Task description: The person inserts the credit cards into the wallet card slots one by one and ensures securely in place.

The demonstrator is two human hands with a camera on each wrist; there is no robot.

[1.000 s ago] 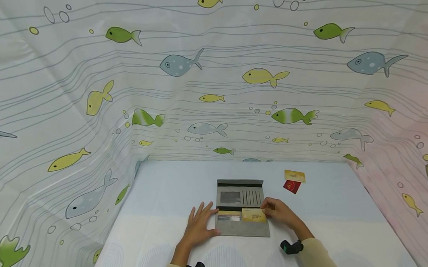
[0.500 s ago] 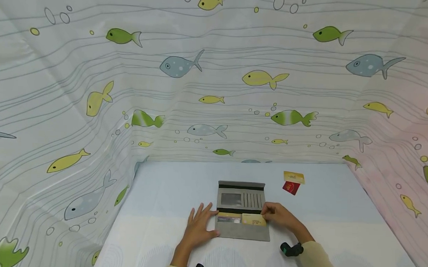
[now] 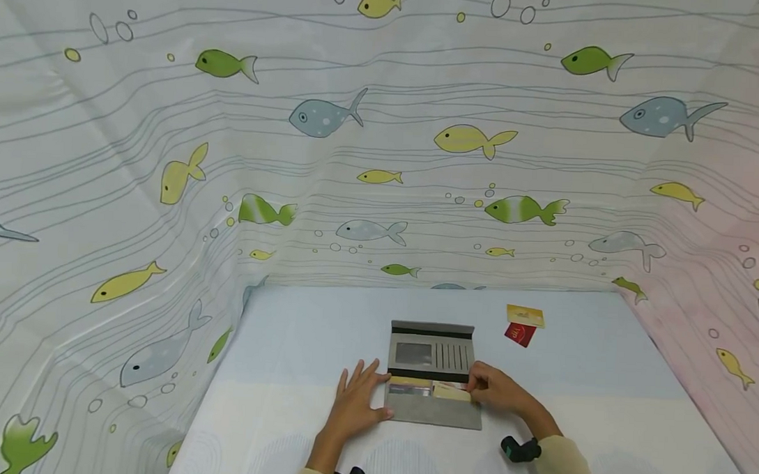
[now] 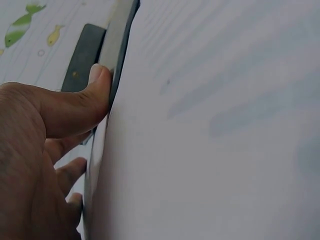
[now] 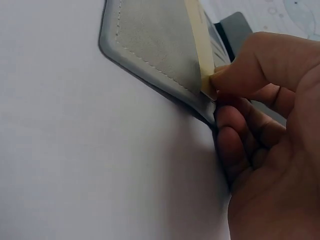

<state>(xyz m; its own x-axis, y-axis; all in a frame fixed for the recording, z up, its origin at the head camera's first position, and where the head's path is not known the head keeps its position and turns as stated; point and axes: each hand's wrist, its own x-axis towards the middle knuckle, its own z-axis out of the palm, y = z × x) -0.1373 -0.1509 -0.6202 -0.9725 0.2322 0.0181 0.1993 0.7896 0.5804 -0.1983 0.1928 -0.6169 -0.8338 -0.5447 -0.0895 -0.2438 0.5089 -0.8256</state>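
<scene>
A grey wallet [image 3: 433, 411] lies unfolded on the table, with card slots and a clear window in its far half. My left hand [image 3: 353, 402] rests at its left side with fingers spread. In the left wrist view the left thumb [image 4: 75, 107] presses on the wallet's edge. At the right side, my right hand [image 3: 498, 389] pinches the corner of a yellow card [image 3: 452, 393] in the near half. The right wrist view shows that card [image 5: 201, 45] edge-on, standing up from the stitched grey panel [image 5: 150, 42]. A whitish strip shows behind the card.
Another yellow card [image 3: 526, 315] and a red VIP card [image 3: 520, 334] lie together on the table at the back right. To the left in the wallet's near half sits a further card [image 3: 410, 382]. A fish-patterned curtain [image 3: 380, 209] encloses the table's back and sides.
The yellow card in my right hand now shows less of its face, and a whitish strip with some red has appeared behind it. My left hand stays in place on the wallet.
</scene>
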